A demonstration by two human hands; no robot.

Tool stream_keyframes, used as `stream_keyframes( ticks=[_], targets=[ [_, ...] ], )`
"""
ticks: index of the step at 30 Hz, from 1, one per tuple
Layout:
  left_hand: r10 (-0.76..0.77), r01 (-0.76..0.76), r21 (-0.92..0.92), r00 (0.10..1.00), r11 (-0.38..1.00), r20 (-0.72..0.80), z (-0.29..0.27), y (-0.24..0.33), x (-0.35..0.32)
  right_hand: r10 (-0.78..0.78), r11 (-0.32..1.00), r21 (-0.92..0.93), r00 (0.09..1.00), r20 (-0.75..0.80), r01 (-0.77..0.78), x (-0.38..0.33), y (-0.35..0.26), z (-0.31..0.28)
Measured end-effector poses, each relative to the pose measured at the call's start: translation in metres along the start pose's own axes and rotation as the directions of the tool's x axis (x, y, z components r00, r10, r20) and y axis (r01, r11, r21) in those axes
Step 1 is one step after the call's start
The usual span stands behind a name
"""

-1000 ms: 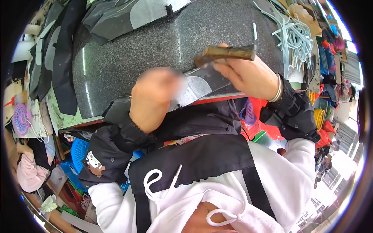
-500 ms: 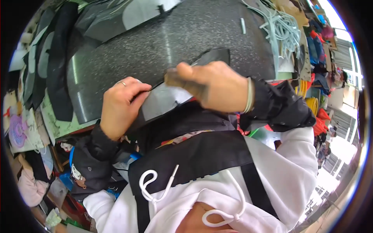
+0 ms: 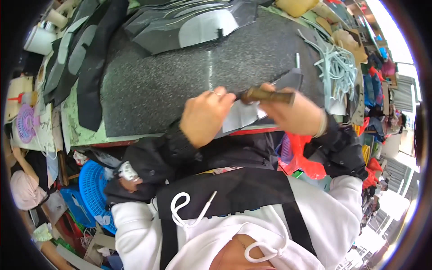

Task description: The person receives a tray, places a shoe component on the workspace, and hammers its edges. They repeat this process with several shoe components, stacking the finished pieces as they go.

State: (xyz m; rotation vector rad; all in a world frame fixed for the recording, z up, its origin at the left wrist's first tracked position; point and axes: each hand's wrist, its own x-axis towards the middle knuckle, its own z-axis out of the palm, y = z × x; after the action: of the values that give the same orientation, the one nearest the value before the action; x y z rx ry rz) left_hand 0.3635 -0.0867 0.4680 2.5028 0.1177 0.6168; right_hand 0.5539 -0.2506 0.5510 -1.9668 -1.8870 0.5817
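A dark, flexible panel with a pale grey underside (image 3: 240,118) lies at the near edge of the dark speckled work slab (image 3: 153,90). My left hand (image 3: 206,116) is closed, thumb and fingertips pinching the panel's far edge. My right hand (image 3: 294,112) grips a short brown tool that looks like a hammer (image 3: 272,96). The tool lies roughly level just above the panel, its darker end beside my left fingertips. Motion blurs my right hand, and the tool's grip is hidden in it. The panel's dark pointed end (image 3: 290,80) shows beyond my right hand.
Stacked dark panels (image 3: 189,31) lie at the back of the slab, with long black pieces (image 3: 96,72) on the left. A tangle of pale strips (image 3: 337,67) is at the right. Below the table are a blue basket (image 3: 92,189) and a red bag (image 3: 303,159). Another person sits far left.
The view has shifted, so the table sits lower and further right. My left hand has moved right along the panel's edge, closer to the tool. The tool has turned more level.
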Motion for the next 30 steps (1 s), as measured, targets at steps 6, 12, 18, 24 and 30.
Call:
stream_keyframes(
  ticks=[6, 12, 18, 24, 30],
  targets=[
    [0.034, -0.059, 0.08, 0.956, 0.995, 0.292, -0.021, -0.01, -0.003, 0.168, 0.984, 0.056, 0.986, 0.019, -0.168, 0.013, -0.016, -0.004],
    [0.178, -0.219, 0.107, 0.937, 0.97, 0.3, -0.044, -0.027, -0.003, 0.18, 0.976, -0.164, 0.954, 0.241, -0.143, 0.026, -0.041, 0.013],
    [0.26, -0.321, 0.251, 0.933, 0.913, 0.248, -0.046, -0.031, -0.02, 0.091, 0.996, 0.009, 0.979, 0.18, -0.094, 0.035, -0.047, 0.021],
    [0.194, -0.217, 0.084, 0.956, 0.973, 0.22, -0.061, -0.043, -0.033, -0.104, 0.991, 0.08, 0.993, -0.052, 0.108, 0.043, -0.043, 0.035],
    [0.136, -0.159, 0.113, 0.973, 0.981, 0.188, -0.057, -0.041, -0.035, 0.0, 0.99, 0.142, 0.996, 0.091, -0.013, 0.049, -0.049, 0.039]
  ],
)
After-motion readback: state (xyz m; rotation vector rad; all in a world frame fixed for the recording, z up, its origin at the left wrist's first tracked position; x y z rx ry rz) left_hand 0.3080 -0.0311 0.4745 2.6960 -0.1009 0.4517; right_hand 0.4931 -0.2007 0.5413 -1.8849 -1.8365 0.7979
